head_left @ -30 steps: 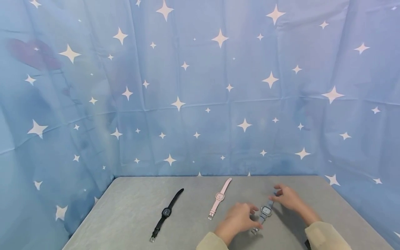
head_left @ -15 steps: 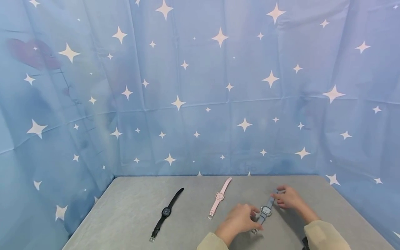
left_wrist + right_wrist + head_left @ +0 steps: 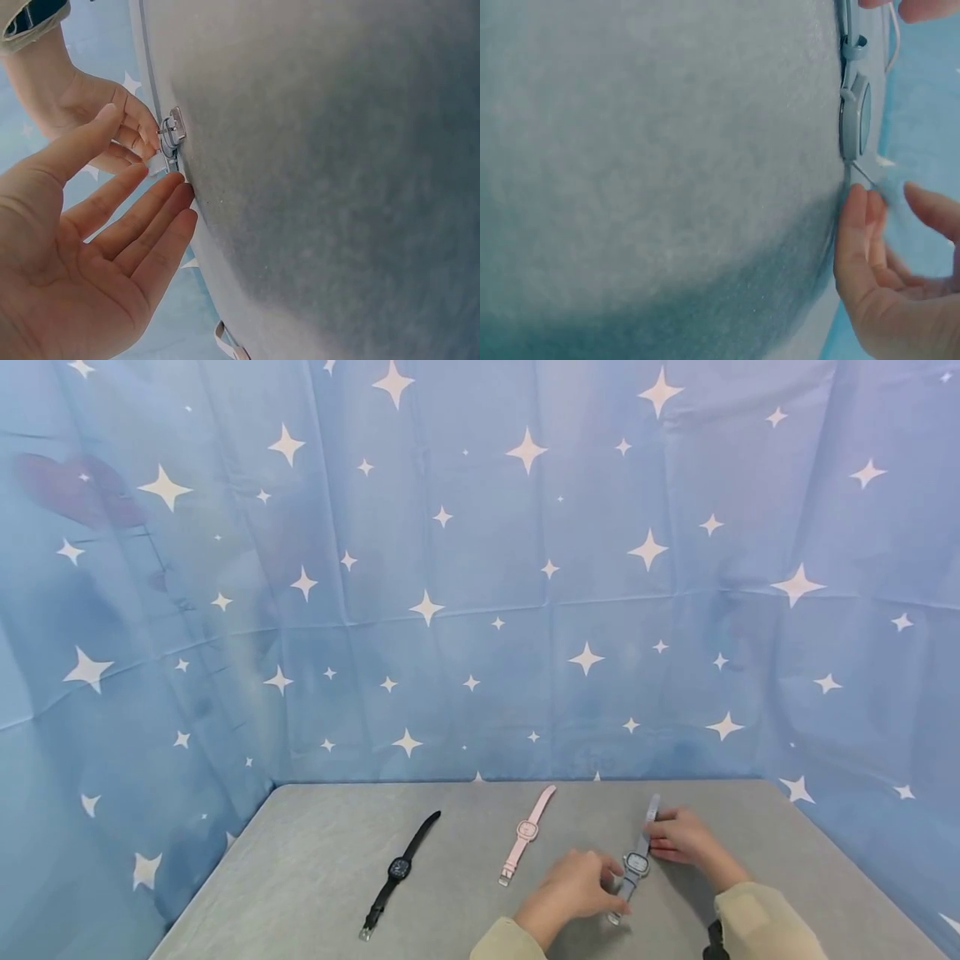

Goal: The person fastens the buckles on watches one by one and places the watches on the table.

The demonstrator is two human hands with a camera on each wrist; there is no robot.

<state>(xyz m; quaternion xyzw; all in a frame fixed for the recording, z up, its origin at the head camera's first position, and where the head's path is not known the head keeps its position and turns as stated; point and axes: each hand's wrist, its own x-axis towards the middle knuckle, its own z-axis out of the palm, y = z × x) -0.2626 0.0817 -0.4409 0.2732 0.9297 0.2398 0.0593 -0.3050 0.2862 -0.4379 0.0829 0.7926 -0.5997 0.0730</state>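
A grey-blue wristwatch [image 3: 637, 863] lies unfastened on the grey table, on the right side of the head view, its strap stretched out at a slant. My left hand [image 3: 577, 885] is at its buckle end, fingers and thumb apart on either side of the strap. In the left wrist view, the fingers of the left hand [image 3: 112, 255] are nearly straight, close to the metal buckle [image 3: 177, 126]. My right hand [image 3: 686, 839] touches the right side of the upper strap. In the right wrist view, the thumb of the right hand [image 3: 900, 277] stands away from its fingers.
A pink wristwatch [image 3: 527, 831] lies left of the hands, with a black wristwatch [image 3: 399, 868] farther left. Both are stretched out at a similar slant on the grey table [image 3: 300, 860]. A blue star-patterned curtain [image 3: 480, 568] hangs behind the table.
The upper strap has swung slightly left and its tip now shows beyond the right hand. That hand has shifted a little left and toward me. My left hand stays nearly still.
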